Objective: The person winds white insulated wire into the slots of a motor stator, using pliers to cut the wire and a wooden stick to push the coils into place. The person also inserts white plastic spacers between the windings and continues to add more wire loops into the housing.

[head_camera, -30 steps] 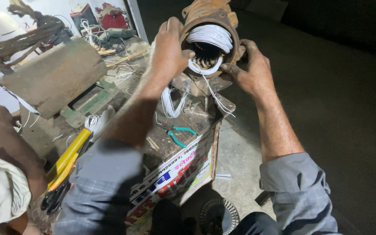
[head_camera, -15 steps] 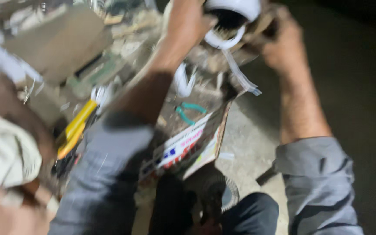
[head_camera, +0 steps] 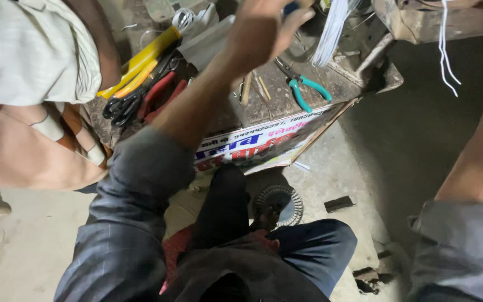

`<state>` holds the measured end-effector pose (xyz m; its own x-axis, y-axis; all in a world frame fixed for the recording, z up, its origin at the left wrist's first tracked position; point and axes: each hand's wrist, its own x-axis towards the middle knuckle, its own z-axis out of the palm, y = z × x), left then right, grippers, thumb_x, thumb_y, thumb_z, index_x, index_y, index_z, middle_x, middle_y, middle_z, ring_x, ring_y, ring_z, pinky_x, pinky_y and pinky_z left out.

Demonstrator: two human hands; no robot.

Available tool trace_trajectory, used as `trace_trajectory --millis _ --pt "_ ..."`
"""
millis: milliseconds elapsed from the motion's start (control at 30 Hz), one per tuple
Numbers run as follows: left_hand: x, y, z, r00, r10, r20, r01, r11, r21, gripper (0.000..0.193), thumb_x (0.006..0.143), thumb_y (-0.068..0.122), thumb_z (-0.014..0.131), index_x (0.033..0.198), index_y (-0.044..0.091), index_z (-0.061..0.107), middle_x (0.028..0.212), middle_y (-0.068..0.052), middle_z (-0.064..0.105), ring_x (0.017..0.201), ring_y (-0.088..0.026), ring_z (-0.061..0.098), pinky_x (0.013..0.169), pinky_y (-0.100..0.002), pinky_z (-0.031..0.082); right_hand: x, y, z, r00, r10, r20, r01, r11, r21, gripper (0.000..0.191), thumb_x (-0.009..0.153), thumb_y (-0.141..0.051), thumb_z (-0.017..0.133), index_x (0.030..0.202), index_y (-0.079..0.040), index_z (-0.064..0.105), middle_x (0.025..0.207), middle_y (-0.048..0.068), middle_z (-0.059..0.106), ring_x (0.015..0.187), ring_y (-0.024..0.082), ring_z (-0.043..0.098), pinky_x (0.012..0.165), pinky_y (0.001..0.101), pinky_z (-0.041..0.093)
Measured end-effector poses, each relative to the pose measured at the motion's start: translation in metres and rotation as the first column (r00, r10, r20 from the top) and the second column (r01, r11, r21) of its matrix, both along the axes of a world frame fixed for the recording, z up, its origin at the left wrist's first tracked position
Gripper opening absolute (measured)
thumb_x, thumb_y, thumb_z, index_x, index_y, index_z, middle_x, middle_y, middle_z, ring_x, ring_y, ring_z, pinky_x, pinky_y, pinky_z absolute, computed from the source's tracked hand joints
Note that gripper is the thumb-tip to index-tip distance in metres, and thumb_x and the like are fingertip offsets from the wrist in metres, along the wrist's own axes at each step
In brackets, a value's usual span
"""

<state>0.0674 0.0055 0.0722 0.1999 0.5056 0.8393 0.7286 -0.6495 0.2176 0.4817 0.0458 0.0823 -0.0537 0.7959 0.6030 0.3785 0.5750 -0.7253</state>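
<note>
While your left hand (head_camera: 264,31) curls its fingers round a dark handle, the limp white wire bundle (head_camera: 331,28) hangs beside it; grip its bunched middle. Your right hand's hold is out of view.

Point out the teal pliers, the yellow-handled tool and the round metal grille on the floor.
Teal pliers (head_camera: 307,89), head view, on the handles.
Yellow-handled tool (head_camera: 141,59), head view, on the yellow handle.
Round grille (head_camera: 279,204), head view, on its ribbed face.

A low, cluttered wooden bench (head_camera: 275,95) bears teal-handled pliers (head_camera: 304,89) and yellow-handled cutters (head_camera: 138,61).
</note>
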Motion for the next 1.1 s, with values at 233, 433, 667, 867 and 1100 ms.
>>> trace_trajectory --millis 233,433,667,867,1100 --pt "-0.041 -0.006 -0.088 0.867 -0.084 -0.491 -0.030 0.975 -0.219 0.030 0.076 0.003 0.075 0.104 0.016 0.078 0.114 -0.002 0.069 0.116 -0.024 0.061 0.103 -0.038 0.053 -0.019 -0.068 -0.109 0.928 -0.370 -0.043 0.373 0.923 0.098 0.013 0.108 0.001 0.078 0.113 0.001 0.065 0.109 0.008 0.065 0.087 0.015 0.057 0.081 0.0323 0.052" --pt "-0.033 -0.003 -0.089 0.798 -0.113 -0.592 -0.132 0.926 -0.355 0.028 0.070 0.007 0.080 0.094 0.022 0.081 0.103 -0.002 0.070 0.111 -0.026 0.063 0.097 -0.049 0.050 -0.094 -0.134 -0.167 0.964 -0.239 0.115 0.260 0.938 -0.229 0.010 0.097 -0.008 0.079 0.101 -0.002 0.073 0.090 0.003 0.072 0.081 0.009 0.064 0.075 0.0261 0.054" --pt "-0.050 0.001 -0.101 0.793 0.018 -0.609 -0.249 0.922 -0.298 0.029 0.074 0.007 0.077 0.103 0.011 0.074 0.104 -0.008 0.068 0.101 -0.027 0.067 0.087 -0.043 0.056 -0.127 -0.162 -0.162 0.979 -0.097 0.181 0.158 0.919 -0.362 0.014 0.095 -0.012 0.079 0.100 -0.001 0.073 0.085 0.006 0.071 0.075 0.009 0.062 0.067 0.0264 0.052" --pt "-0.075 0.008 -0.097 0.839 0.037 -0.542 -0.308 0.855 -0.417 0.033 0.074 0.010 0.077 0.106 0.007 0.068 0.097 -0.010 0.068 0.090 -0.029 0.068 0.078 -0.042 0.056 -0.130 -0.163 -0.152 0.968 -0.108 0.225 0.159 0.962 -0.223 0.016 0.095 -0.012 0.080 0.100 0.001 0.073 0.089 0.007 0.072 0.075 0.011 0.066 0.067 0.0260 0.053" --pt "-0.100 0.027 -0.084 0.999 -0.018 0.031 0.029 0.896 -0.443 0.014 0.094 0.001 0.063 0.104 0.004 0.071 0.095 -0.014 0.073 0.088 -0.029 0.073 0.079 -0.039 0.058 -0.162 -0.157 -0.121 0.942 -0.125 0.312 0.101 0.991 0.092 0.027 0.091 -0.012 0.084 0.109 0.002 0.069 0.118 0.016 0.065 0.105 0.029 0.065 0.086 0.0392 0.054"
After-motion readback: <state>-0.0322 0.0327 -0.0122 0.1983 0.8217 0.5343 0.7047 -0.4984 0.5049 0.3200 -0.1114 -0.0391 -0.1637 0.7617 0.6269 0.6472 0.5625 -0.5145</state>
